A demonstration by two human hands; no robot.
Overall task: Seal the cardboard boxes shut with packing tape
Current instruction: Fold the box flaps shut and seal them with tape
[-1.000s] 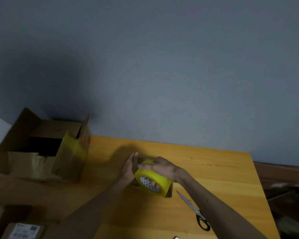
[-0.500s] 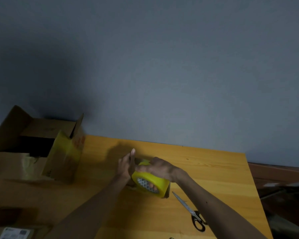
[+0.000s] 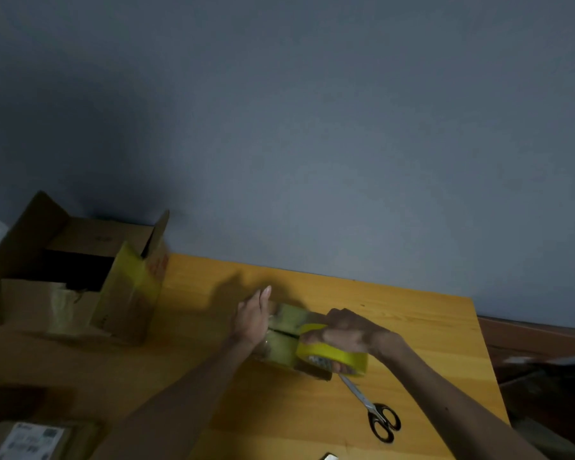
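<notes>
A small cardboard box lies on the wooden table, its top flaps meeting in a dark seam. A strip of yellowish tape covers the box top. My left hand presses flat against the box's left side, fingers straight. My right hand grips a yellow roll of packing tape at the box's right end, fingers through the core. A large open cardboard box with yellow tape on one flap stands at the back left.
Black-handled scissors lie on the table to the right of the small box. A labelled parcel sits at the bottom left corner. The table's right edge drops off past my right forearm. A grey wall rises behind.
My right hand has drawn the tape roll to the right across the small box, laying tape over its top. My left hand stays at the box's left side.
</notes>
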